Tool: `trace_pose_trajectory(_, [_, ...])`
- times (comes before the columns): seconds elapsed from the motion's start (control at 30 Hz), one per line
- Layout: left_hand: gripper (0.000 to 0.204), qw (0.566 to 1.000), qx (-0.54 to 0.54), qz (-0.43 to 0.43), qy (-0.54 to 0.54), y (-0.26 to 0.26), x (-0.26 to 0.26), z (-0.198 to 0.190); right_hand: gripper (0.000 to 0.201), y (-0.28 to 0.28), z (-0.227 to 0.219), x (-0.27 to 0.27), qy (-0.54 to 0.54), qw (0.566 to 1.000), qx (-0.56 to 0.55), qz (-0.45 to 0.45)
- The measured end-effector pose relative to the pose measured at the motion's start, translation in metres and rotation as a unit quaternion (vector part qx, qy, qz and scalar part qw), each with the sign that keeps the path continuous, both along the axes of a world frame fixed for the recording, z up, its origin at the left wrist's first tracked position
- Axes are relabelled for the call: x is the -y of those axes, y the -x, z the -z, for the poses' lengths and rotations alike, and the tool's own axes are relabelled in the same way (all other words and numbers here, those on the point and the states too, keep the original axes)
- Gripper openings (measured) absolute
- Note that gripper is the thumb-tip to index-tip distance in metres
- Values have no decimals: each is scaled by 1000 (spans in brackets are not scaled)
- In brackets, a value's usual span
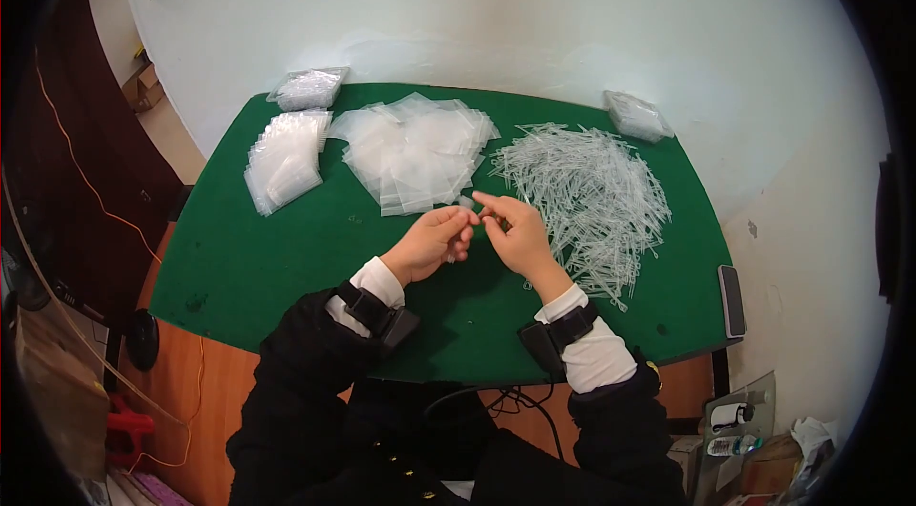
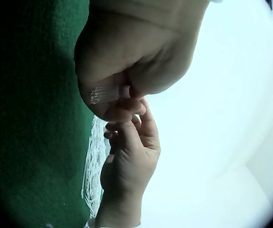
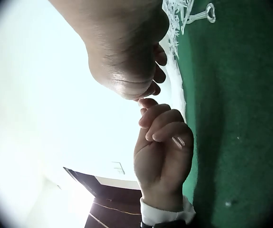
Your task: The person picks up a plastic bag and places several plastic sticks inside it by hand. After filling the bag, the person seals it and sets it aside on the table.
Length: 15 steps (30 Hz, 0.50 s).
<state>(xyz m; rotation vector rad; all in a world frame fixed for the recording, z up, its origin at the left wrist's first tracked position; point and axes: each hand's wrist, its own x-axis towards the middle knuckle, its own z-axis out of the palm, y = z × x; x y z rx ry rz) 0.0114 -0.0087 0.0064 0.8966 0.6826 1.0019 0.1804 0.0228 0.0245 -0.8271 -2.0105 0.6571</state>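
Observation:
The left hand has its fingers curled round several thin clear plastic pieces, whose ends show in the left wrist view; two ends stick out below its fingers in the right wrist view. Close against its fingertips is the right hand, thumb and fingers meeting the left's; whether it pinches anything is hidden. Both hands are above the green table, between a spread of clear flat bags and a large heap of clear plastic sticks.
A fanned stack of clear bags lies at the left. Filled clear packs stand at the back left and back right. A grey and black device sits at the right edge. Behind the table is a white wall.

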Motion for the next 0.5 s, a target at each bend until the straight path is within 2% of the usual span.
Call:
trace_pose_trajectory(0.03, [19,1000,0,4,1,0,-1,1,26,-3,2,-4,1,1000,0,4])
trace_pose_trajectory(0.13, [19,995,23,-98,6,5,-5,5,26,-19,16,-25,-133,971,86,177])
trace_pose_trajectory(0.17, [19,995,24,-98,5,5,-5,5,26,-23,16,-27,-134,971,86,178])
trace_pose_trajectory(0.27, [18,990,41,-134,11,3,-5,3,22,-34,21,-31,-147,898,236,340])
trace_pose_trajectory(0.4, [18,991,30,-130,10,3,-4,1,23,-34,22,-30,-82,893,309,315])
trace_pose_trajectory(0.5, [18,991,28,-127,9,4,-4,1,22,-32,21,-31,-58,904,313,284])
